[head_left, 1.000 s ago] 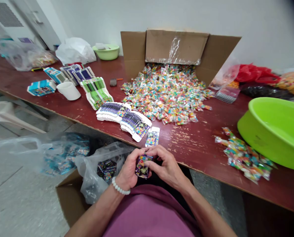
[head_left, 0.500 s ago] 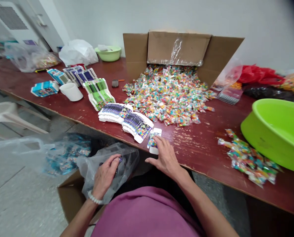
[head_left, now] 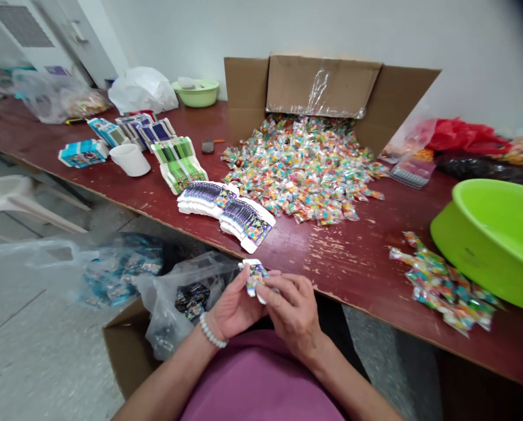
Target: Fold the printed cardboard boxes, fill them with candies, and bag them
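A small purple printed carton [head_left: 254,277] with white end flaps is held between my hands, just off the table's front edge. My left hand [head_left: 237,307], with a pale bead bracelet at its wrist, grips the carton from the left and below. My right hand [head_left: 294,313] has its fingers on the carton's right side. Beyond them lies a fanned row of flattened purple cartons [head_left: 248,221]. Under the table edge, a clear plastic bag [head_left: 160,304] holds several dark purple packed boxes [head_left: 193,301].
A heap of wrapped candies [head_left: 305,169] spills from a cardboard box [head_left: 323,88]. A green basin [head_left: 489,234] stands at the right beside loose candies [head_left: 446,286]. Green flat cartons [head_left: 180,164] and a white cup [head_left: 130,159] are at the left. A bag of blue packets [head_left: 116,269] hangs low.
The earlier purple box left my hands at the bag on the left. My right hand picked the carton up from the table, and both hands came together on it.
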Action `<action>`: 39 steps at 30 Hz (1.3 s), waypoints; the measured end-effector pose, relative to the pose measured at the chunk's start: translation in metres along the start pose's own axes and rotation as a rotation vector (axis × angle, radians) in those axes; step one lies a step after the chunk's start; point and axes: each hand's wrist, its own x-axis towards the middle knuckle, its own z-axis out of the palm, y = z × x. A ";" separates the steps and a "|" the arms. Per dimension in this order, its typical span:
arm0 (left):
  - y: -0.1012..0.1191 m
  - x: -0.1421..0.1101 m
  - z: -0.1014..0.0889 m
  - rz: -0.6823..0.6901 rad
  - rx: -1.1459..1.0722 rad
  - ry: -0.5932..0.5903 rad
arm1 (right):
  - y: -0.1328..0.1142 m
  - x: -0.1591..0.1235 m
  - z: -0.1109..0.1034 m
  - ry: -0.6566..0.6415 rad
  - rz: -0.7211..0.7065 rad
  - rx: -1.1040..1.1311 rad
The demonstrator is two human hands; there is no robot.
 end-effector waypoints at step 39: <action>-0.009 -0.001 0.032 0.235 0.732 0.246 | 0.015 0.024 -0.022 -0.084 0.797 0.714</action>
